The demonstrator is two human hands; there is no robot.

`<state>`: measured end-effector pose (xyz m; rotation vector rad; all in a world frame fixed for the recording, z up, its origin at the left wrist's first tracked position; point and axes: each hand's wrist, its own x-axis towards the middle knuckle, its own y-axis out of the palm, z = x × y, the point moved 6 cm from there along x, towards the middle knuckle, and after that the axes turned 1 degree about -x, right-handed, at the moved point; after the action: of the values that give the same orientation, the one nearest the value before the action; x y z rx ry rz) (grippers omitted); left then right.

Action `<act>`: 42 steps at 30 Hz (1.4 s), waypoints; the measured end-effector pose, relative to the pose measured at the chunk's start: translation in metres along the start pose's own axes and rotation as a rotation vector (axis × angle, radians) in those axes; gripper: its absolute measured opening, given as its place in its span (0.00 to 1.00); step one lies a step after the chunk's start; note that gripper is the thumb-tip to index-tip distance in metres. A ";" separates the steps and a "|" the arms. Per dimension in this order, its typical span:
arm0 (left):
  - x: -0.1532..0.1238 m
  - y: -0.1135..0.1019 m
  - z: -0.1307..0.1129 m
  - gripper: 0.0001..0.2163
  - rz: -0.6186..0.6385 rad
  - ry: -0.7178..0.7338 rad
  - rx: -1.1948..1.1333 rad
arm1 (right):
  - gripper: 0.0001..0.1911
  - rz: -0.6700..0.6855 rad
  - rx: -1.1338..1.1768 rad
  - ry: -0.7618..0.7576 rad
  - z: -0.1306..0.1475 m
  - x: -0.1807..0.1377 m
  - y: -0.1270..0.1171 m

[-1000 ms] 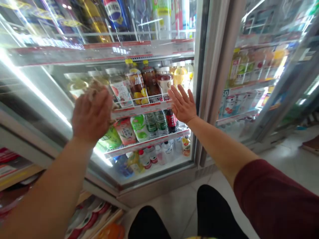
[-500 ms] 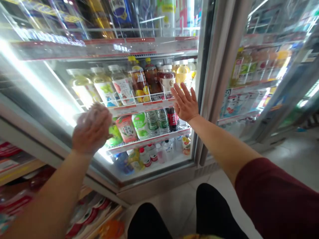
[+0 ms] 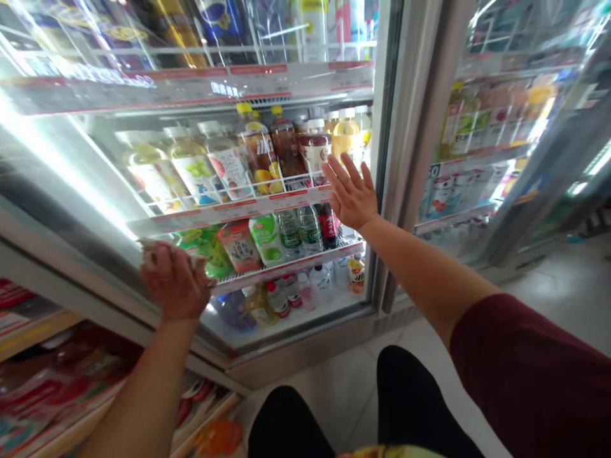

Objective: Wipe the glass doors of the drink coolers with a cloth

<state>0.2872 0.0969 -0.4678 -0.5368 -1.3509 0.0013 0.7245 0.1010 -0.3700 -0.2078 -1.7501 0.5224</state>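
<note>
A glass fridge door (image 3: 286, 331) stands in front of me, with drinks on shelves behind it. My left hand (image 3: 177, 283) is closed over a crumpled pale cloth (image 3: 151, 249) and presses it to the glass at the lower left. The cloth is mostly hidden under the fingers and slightly blurred. My right hand (image 3: 352, 194) lies with fingers spread against the glass near the door's right edge, holding nothing. Behind it, a row of bottled drinks (image 3: 260, 152) stands on the middle shelf.
A metal door frame (image 3: 420, 127) runs along the right, beside another drinks fridge (image 3: 470, 127). At the lower left are wooden shelves (image 3: 42, 331) with red packages. An orange object (image 3: 217, 437) sits low by them. My dark-clad knees (image 3: 286, 423) are above the tiled floor (image 3: 353, 381).
My left hand has moved down and slightly right across the glass with the cloth. My right hand stays spread at nearly the same place.
</note>
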 end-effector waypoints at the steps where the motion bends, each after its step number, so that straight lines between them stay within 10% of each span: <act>1: 0.013 -0.004 0.004 0.35 -0.029 -0.026 0.010 | 0.39 0.002 0.000 0.004 0.000 0.000 0.000; 5: 0.024 -0.006 -0.016 0.38 -0.074 -0.049 0.023 | 0.39 0.025 0.021 0.011 -0.001 0.001 -0.001; 11: -0.047 0.025 -0.064 0.41 0.013 0.100 -0.050 | 0.39 0.041 0.045 0.018 0.000 0.002 -0.001; 18: 0.023 0.011 -0.050 0.35 -0.037 0.006 -0.078 | 0.39 0.036 0.025 0.009 0.001 0.002 0.000; 25: -0.017 0.055 -0.137 0.27 0.058 -0.011 -0.163 | 0.37 0.003 0.021 0.000 0.001 0.002 0.000; 33: 0.043 0.061 -0.174 0.31 -0.014 -0.016 -0.250 | 0.35 -0.009 -0.009 -0.003 0.001 0.002 0.003; 38: 0.014 0.073 -0.246 0.26 0.031 0.226 -0.278 | 0.37 -0.018 -0.008 -0.025 0.000 0.001 0.005; 42: 0.023 0.073 -0.256 0.27 -0.023 0.250 -0.221 | 0.37 -0.036 -0.008 -0.027 0.000 0.001 0.006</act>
<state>0.5514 0.0745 -0.5031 -0.6837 -1.1187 -0.2288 0.7234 0.1062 -0.3717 -0.1755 -1.7789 0.4937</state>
